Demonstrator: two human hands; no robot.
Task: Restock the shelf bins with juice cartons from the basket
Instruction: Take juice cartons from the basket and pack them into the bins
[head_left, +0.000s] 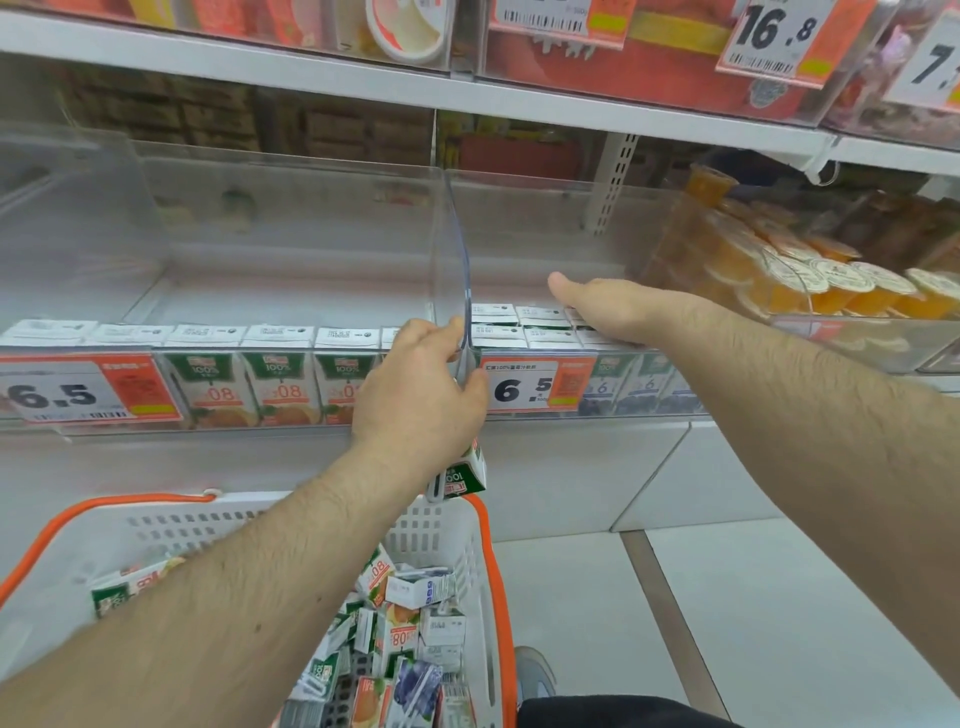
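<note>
A white basket (447, 530) with an orange rim sits low in front of me, holding several green-orange and blue juice cartons (410, 639). My left hand (421, 389) grips a green carton (464, 475) whose end sticks out below the palm; its fingers curl at the front edge of the clear divider (460, 270) between two shelf bins. The left bin (291, 296) has a front row of orange juice cartons (275, 384). My right hand (608, 306) lies flat, palm down, on top of the blue cartons (524, 325) in the right bin.
Price tags reading 6.5 hang on both bin fronts (524, 387). Behind the front rows, the back of each bin is bare. A clear bin of orange jelly cups (810, 280) stands to the right. Another shelf (467, 93) runs overhead. My shoe (535, 675) shows beside the basket.
</note>
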